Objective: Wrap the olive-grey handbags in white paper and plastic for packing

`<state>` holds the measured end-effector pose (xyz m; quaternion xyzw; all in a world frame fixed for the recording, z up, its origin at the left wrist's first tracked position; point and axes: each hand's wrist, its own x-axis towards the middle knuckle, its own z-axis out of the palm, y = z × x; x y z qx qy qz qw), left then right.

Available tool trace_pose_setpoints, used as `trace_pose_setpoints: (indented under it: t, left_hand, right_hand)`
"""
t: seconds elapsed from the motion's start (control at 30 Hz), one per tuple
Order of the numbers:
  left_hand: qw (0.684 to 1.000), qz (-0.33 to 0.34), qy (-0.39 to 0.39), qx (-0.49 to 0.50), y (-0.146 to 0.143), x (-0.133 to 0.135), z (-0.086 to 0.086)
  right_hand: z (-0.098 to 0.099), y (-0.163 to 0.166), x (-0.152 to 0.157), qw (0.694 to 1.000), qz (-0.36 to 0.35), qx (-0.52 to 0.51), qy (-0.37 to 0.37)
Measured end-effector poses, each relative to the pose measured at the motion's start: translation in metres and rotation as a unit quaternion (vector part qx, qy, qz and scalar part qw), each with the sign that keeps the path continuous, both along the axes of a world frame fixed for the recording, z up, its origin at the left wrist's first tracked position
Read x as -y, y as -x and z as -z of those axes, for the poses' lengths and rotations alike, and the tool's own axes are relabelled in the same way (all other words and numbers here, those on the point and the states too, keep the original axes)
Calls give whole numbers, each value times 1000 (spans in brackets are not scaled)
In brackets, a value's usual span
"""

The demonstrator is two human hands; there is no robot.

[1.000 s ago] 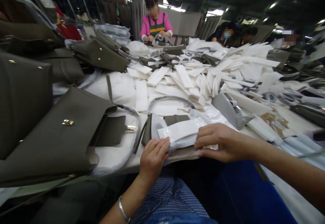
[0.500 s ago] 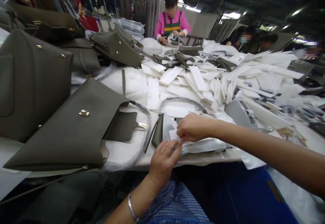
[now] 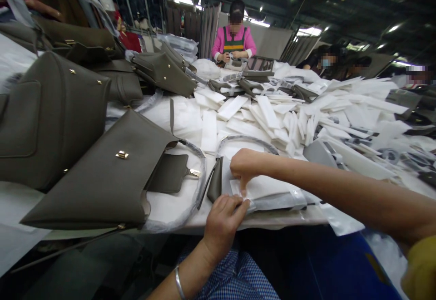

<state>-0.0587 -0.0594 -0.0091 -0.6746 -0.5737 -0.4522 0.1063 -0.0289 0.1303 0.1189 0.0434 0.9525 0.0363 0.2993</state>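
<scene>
Directly before me at the table edge lies a small handbag (image 3: pixel 215 186) in dark olive leather, mostly under white foam sheet (image 3: pixel 272 185) and clear plastic film (image 3: pixel 279 201). Its film-wrapped handle (image 3: pixel 245 138) arches behind. My left hand (image 3: pixel 223 220) is closed, fingertips together at the near edge of the film. My right hand (image 3: pixel 245 166) is bent over the foam with fingers curled and one digit pointing down onto the same edge, close to the left fingertips. What exactly its fingertips hold is partly hidden.
A larger olive handbag (image 3: pixel 102 177) with a gold clasp lies open-mouthed on the left, more bags (image 3: pixel 57 123) behind it. White foam pieces (image 3: pixel 269 109) heap across the table. A person in pink (image 3: pixel 234 41) works at the far side. A blue bin (image 3: pixel 337 263) stands below right.
The view has shifted slightly, so everything sits a little lower and to the right. My right hand's wrist has bent more, with one digit now pointing down. The left hand stays at the film's edge.
</scene>
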Motion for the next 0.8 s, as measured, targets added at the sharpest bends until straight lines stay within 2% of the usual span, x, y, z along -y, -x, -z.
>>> trace_pose_setpoints:
  t: [0.1,0.17,0.27,0.33,0.4,0.53,0.63,0.8]
  left_hand:
    - [1000,-4,-3,-3,-1,0,3]
    - [1000,-9,-6,-12,-1,1,5]
    - [999,-7,-15,-29,-1,2,6]
    - [999,-4,-25,-34,0,2,6]
    - [999,0,-32,-36,0,2,5]
    - [999,9,-35,-39,1,1,3]
    - [998,5,-42,-46,1,0,3]
    - [996,-13,-67,-61,-2,-1,8]
  right_hand:
    - [3,4,-19,1000,19,-18,11]
    - [4,4,-38,994,78,-70,10]
    - [2,-6,-62,966,189,-176,3]
    - [2,-22,-67,948,224,-225,6]
    - [8,-43,-59,938,230,-254,50]
    - [28,-77,-25,920,232,-251,192]
    - [39,-80,-11,914,272,-238,182]
    - [52,-70,-14,890,318,-285,159]
